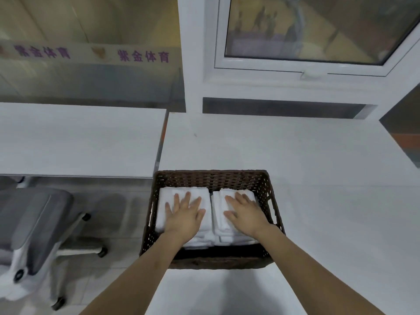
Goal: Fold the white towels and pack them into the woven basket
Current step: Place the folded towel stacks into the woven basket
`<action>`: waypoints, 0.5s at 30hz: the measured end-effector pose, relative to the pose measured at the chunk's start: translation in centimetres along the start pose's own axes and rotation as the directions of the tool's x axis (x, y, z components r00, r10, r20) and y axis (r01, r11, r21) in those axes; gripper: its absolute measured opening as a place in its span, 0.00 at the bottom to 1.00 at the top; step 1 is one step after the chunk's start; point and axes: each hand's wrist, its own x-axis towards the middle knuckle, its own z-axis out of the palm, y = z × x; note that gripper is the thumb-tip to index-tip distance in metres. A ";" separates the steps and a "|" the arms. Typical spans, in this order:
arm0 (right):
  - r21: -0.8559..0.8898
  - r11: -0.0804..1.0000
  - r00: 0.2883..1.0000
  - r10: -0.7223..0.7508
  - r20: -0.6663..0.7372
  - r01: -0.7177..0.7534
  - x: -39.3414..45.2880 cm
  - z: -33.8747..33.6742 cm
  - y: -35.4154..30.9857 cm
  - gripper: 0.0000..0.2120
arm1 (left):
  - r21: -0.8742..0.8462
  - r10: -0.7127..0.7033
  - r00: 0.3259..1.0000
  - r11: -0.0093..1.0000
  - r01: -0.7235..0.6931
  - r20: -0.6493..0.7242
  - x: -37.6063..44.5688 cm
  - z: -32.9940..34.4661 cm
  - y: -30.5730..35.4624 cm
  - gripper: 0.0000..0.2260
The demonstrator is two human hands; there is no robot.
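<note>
My left hand (pixel 185 213) and right hand (pixel 244 213) lie flat, fingers spread wide and gripping nothing, each pressing its own stack of folded towels (pixel 216 214) inside the woven basket (pixel 213 178). I should press evenly — palms, not fingertips — so the folds stay square. The stacks sit side by side, long axes running away from me.

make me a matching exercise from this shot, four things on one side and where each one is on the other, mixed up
Things:
1. left hand
2. right hand
3. dark brown woven basket
4. grey wheeled office chair

Places:
A. on the floor, left of the basket
B. flat on the right stack of folded white towels
C. on the white table, holding both stacks
D. flat on the left stack of folded white towels

Pairs: 1-D, 2-B, 3-C, 4-A
</note>
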 end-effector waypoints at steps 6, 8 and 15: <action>0.204 0.965 0.822 -0.019 -0.569 0.164 0.8 -6.8 0.4 0.10 | -0.103 0.072 0.840 0.983 -0.150 -0.538 2.9 -6.1 1.6 0.13; 0.208 0.968 0.796 0.015 -0.606 0.140 2.6 -8.8 1.0 0.11 | -0.130 0.034 0.817 0.983 -0.132 -0.576 4.7 -8.1 1.6 0.12; 0.213 0.971 0.933 0.172 -0.317 -0.106 10.4 -11.4 4.5 0.17 | -0.096 -0.219 0.955 0.974 0.204 -0.201 12.1 -11.0 -0.8 0.16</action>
